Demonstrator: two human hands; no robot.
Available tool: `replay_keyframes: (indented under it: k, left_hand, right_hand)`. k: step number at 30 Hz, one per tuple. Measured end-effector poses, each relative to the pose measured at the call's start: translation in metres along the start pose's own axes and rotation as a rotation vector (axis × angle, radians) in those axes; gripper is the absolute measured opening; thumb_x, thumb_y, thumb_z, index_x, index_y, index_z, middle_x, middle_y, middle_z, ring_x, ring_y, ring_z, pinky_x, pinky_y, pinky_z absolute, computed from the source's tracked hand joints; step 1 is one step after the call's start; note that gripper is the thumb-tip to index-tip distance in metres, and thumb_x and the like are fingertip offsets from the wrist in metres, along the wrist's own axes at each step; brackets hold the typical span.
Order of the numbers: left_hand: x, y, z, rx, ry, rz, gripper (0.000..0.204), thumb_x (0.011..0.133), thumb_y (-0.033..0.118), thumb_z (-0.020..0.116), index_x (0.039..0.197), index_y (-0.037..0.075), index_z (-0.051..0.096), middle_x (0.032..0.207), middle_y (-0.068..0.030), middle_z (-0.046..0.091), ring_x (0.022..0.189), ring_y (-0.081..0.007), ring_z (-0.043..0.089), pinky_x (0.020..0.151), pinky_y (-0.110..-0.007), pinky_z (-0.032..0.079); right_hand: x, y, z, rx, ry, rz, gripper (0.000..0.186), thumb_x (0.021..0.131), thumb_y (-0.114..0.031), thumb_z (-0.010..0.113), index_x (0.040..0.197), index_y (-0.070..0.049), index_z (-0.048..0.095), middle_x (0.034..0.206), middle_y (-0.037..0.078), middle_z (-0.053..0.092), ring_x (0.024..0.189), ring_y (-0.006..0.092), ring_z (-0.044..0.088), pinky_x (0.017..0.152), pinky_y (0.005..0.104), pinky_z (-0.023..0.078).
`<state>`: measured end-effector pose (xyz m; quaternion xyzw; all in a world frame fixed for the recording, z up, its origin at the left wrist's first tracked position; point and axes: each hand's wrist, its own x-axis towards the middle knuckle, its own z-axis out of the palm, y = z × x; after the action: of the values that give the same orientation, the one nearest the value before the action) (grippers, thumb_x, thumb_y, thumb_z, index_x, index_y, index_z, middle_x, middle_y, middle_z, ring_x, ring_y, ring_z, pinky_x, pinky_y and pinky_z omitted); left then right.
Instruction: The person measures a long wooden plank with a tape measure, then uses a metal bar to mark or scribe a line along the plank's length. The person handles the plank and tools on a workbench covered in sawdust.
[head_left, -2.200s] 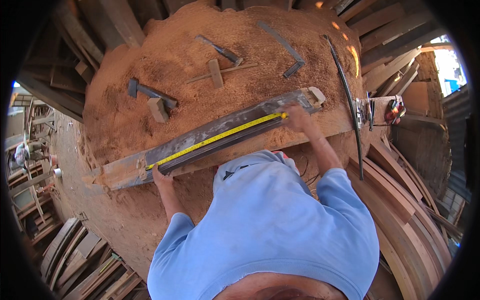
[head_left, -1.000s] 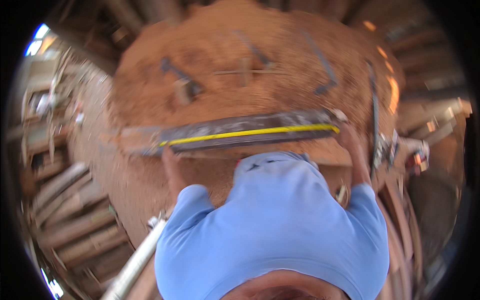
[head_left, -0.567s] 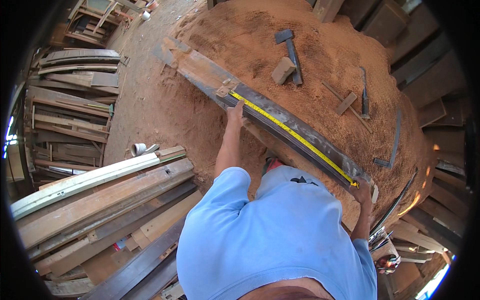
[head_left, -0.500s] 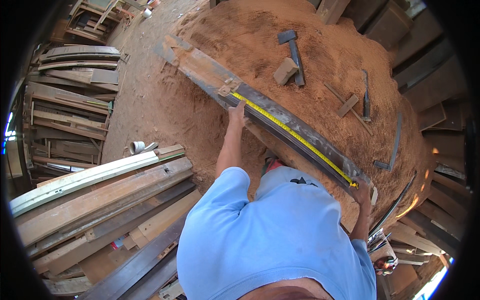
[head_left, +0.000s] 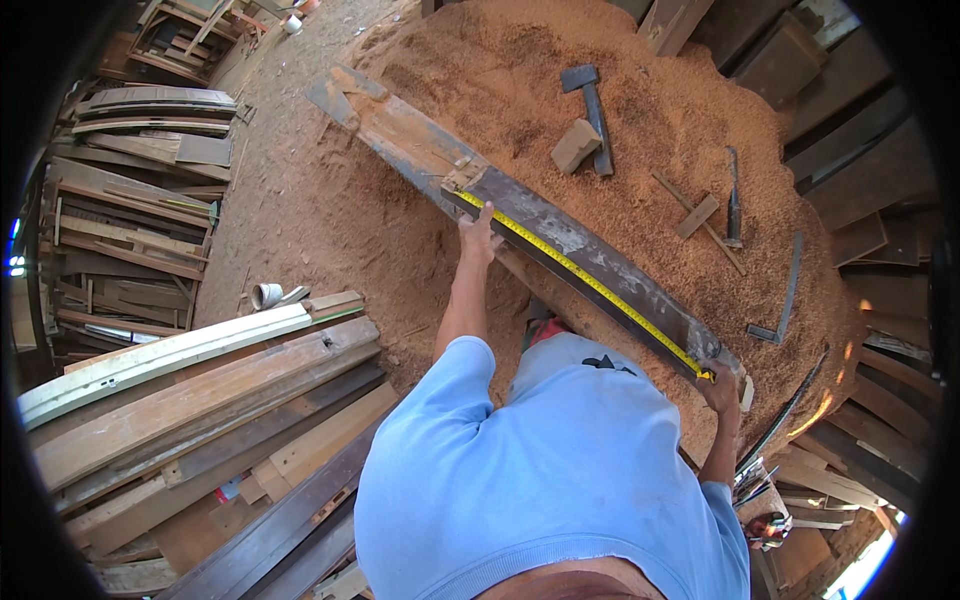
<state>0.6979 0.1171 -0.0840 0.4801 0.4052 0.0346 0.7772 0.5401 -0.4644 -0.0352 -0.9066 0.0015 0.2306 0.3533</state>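
Two hands (head_left: pixel 480 240), one tape measure (head_left: pixel 576 269), one hammer (head_left: pixel 595 112), one L-shaped square (head_left: pixel 791 284)

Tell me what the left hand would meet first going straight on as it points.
The left hand would likely meet the yellow tape first, with the dark board under it; exact depth is unclear.

Left hand (head_left: pixel 479 238), right hand (head_left: pixel 719 390) well apart

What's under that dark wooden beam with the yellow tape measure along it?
A longer, sawdust-dusted board shows beyond the left end of the dark wooden beam and seems to run beneath it. The stretch directly under the beam is covered, so what lies there cannot be seen.
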Motion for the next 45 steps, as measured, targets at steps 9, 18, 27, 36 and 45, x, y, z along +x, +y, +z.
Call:
replay_keyframes:
  k: [9, 18, 27, 36, 45]
  left_hand:
    - [0.002, -0.006, -0.005, -0.105, -0.035, -0.007, 0.057, 0.093, 0.028, 0.071, 0.137, 0.006, 0.043, 0.138, -0.0203, 0.05, 0.126, -0.0444, 0.048, 0.104, -0.065, 0.038]
    - [0.026, -0.017, -0.018, 0.038, 0.185, -0.079, 0.056, 0.09, 0.028, 0.074, 0.132, 0.005, 0.046, 0.1, -0.0141, 0.063, 0.086, -0.0325, 0.064, 0.079, -0.056, 0.054]
    - [0.061, -0.01, -0.036, -0.041, 0.001, -0.142, 0.066, 0.092, 0.027, 0.072, 0.145, 0.007, 0.039, 0.153, -0.0181, 0.033, 0.143, -0.0385, 0.031, 0.115, -0.059, 0.033]
    - [0.061, 0.003, -0.03, 0.022, 0.023, -0.161, 0.051, 0.096, 0.033, 0.066, 0.138, 0.01, 0.047, 0.143, -0.0121, 0.046, 0.133, -0.0326, 0.045, 0.111, -0.057, 0.04]
    - [0.05, 0.007, -0.022, 0.115, 0.091, -0.135, 0.042, 0.1, 0.034, 0.06, 0.134, 0.011, 0.05, 0.131, -0.0105, 0.054, 0.125, -0.0309, 0.05, 0.107, -0.055, 0.045]
  right_hand:
    - [-0.005, -0.016, -0.007, 0.023, -0.032, 0.056, 0.042, 0.073, -0.012, 0.067, 0.112, 0.004, 0.067, 0.101, 0.02, 0.07, 0.097, 0.0265, 0.067, 0.088, 0.0358, 0.05]
    - [-0.002, 0.008, 0.004, -0.248, -0.019, 0.096, 0.044, 0.077, -0.026, 0.072, 0.117, -0.008, 0.067, 0.112, 0.021, 0.068, 0.107, 0.0383, 0.062, 0.095, 0.0436, 0.047]
    - [-0.046, 0.0, 0.011, -0.117, 0.267, 0.071, 0.048, 0.079, -0.021, 0.075, 0.123, -0.004, 0.063, 0.124, 0.023, 0.063, 0.118, 0.0406, 0.057, 0.104, 0.0464, 0.043]
    - [-0.103, 0.081, -0.037, -0.155, 0.376, 0.177, 0.047, 0.075, -0.011, 0.075, 0.12, -0.005, 0.065, 0.121, 0.02, 0.065, 0.115, 0.0387, 0.059, 0.102, 0.0454, 0.044]
    - [-0.112, 0.105, -0.049, -0.12, 0.301, 0.274, 0.046, 0.074, -0.007, 0.075, 0.119, -0.003, 0.066, 0.119, 0.019, 0.064, 0.112, 0.0391, 0.059, 0.098, 0.0451, 0.046]
